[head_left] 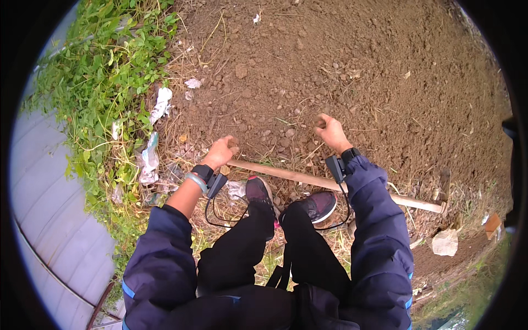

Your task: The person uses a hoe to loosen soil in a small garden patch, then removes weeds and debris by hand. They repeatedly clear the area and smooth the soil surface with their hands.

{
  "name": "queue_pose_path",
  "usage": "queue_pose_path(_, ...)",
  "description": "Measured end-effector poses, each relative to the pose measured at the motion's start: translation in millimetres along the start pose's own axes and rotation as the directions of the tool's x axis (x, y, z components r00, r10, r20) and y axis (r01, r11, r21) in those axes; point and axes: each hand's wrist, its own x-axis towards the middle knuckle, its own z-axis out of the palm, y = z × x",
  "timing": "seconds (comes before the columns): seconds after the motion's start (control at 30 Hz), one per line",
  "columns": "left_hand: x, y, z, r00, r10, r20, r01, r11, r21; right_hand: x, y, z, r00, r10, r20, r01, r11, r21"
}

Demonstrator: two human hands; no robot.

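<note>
Over the soil in front of my feet, my left hand (pixel 221 152) is closed with its fingers curled inward. Whatever it may hold is hidden. Just beneath it lies the end of a hoe's wooden handle (pixel 297 175), and the hand appears apart from it. My right hand (pixel 331 133) is farther forward, also with curled fingers. Brown shows at its fingertips, too small to tell whether it is soil or a held thing. The hoe lies across the ground before my shoes, its metal head (pixel 443 186) at the right end.
Turned brown soil (pixel 374 66) with small clods and dry straw spreads ahead. Green vines (pixel 104 82) grow on the left, beside pale sheeting (pixel 60 192). White plastic scraps (pixel 149 159) lie along that edge. A pale stone-like block (pixel 445 242) sits at the right.
</note>
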Motion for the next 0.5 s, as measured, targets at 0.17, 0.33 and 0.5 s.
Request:
queue_pose_path(0.17,63,-17,-6,0.874,0.224,-0.431,-0.112,0.956,0.271,67,-13,55,0.941,-0.312,0.127,0.334,0.809,-0.485)
queue_pose_path(0.33,89,-32,7,0.874,0.078,-0.480,0.070,0.956,0.283,75,-8,74,0.924,-0.327,0.200,0.369,0.617,-0.695)
queue_pose_path(0.5,83,-69,10,0.890,0.217,-0.402,0.009,0.872,0.490,53,-12,73,0.833,-0.460,0.308,0.553,0.667,-0.500)
